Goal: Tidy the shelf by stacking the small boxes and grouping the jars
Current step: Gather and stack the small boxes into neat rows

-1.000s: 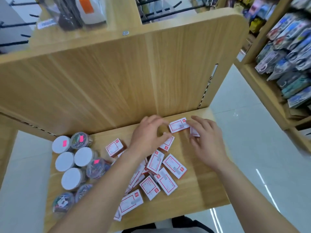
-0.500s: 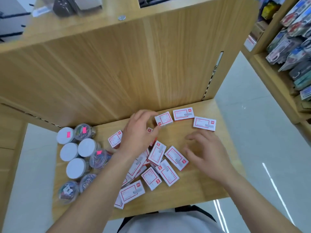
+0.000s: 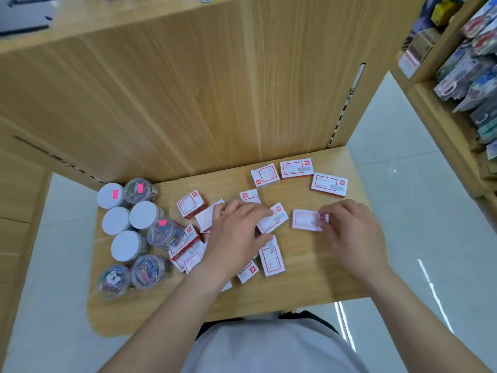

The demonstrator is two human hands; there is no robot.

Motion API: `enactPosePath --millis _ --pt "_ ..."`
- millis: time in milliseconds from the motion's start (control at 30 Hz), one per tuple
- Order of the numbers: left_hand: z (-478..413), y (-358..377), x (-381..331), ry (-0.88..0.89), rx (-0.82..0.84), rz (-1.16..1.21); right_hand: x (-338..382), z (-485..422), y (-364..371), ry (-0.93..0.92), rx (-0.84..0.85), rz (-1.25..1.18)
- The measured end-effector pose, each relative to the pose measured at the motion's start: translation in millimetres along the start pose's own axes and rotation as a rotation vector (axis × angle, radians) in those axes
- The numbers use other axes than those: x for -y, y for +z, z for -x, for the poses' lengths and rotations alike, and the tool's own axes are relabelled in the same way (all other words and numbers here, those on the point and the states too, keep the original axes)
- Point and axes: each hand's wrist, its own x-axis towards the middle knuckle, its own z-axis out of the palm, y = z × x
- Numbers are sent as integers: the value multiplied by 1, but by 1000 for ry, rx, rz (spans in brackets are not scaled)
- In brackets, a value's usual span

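Several small white boxes with red borders lie scattered on the wooden shelf (image 3: 309, 278). Three of them form a loose row at the back right (image 3: 296, 168). My left hand (image 3: 236, 235) lies over the middle of the pile, with thumb and forefinger closing round one tilted box (image 3: 277, 220). My right hand (image 3: 352, 232) pinches the right end of another box (image 3: 305, 220) lying flat on the shelf. At the left stands a cluster of jars: some with white lids (image 3: 126, 246), some clear and full of coloured paper clips (image 3: 149, 271).
A tall wooden back panel (image 3: 215, 90) rises behind the shelf. The shelf's right edge (image 3: 357, 211) drops to a pale tiled floor. Another shelving unit with packaged goods (image 3: 473, 76) stands at the far right.
Both hands drew back from the far right corner to the scattered pile, leaving three boxes in a row there. My right hand took hold of a box; my left reached a tilted one.
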Motion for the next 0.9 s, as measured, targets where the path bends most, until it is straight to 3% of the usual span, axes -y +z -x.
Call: enactPosePath --millis 100,200,267,367,567,667,767,900 --pt "-17 9 -12 59 45 103 -1 2 -5 76 -113 -35" --pt "-25 10 -13 73 52 261 17 16 -2 -136 -56 -106" --pt "-18 1 -2 23 -45 348 34 26 6 -255 57 -53" --pt "10 -13 15 10 -220 201 48 29 19 -284 163 145" --pt "76 -8 15 -159 -73 -126 34 30 15 -230 95 178" --pt "84 3 17 -132 -132 -119 36 32 13 -220 25 144" --pt "82 7 20 -107 -216 -66 62 34 19 -363 51 47" --pt "85 4 36 -251 -324 -73 83 37 36 -563 187 138"
